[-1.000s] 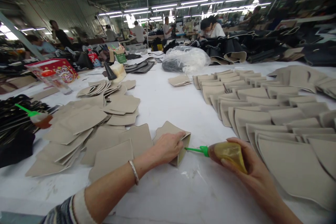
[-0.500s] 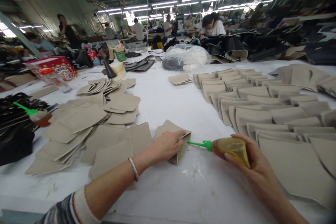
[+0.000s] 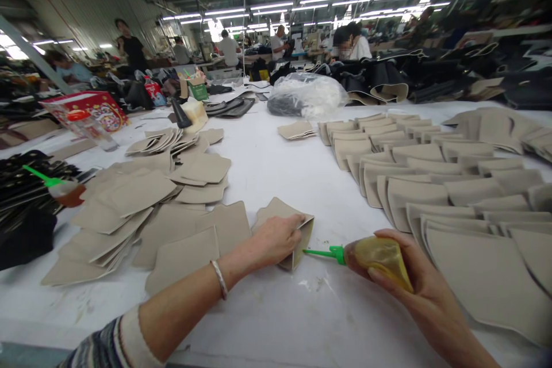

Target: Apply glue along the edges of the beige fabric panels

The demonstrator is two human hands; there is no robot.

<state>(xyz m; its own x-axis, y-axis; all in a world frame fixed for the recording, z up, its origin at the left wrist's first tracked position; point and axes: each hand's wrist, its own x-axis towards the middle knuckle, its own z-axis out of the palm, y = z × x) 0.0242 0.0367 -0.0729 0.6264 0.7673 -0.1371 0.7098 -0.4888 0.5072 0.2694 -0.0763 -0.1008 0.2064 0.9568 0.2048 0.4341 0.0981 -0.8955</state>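
Note:
My left hand (image 3: pixel 278 237) is closed on a folded beige piece (image 3: pixel 276 210) in the middle of the white table, its fingertips at the fold's edge. Wrapped round a bottle of yellowish liquid (image 3: pixel 375 259) is my right hand (image 3: pixel 403 276). The bottle lies tilted sideways, and its green nozzle (image 3: pixel 323 253) points left, with the tip at the open edge of the folded piece. Flat beige pieces (image 3: pixel 185 256) overlap just left of my left hand.
Rows of folded beige pieces (image 3: pixel 416 192) cover the right side. Further left are a second green-tipped bottle (image 3: pixel 64 192), black straps (image 3: pixel 26 184) and a clear bottle (image 3: pixel 92 131). A plastic bag (image 3: pixel 306 95) lies at the back. Several people are in the background.
My right hand and the bottle have moved slightly down, so the nozzle tip is lower along the folded piece's edge. My left hand has stayed in place. A background person at the left has shifted.

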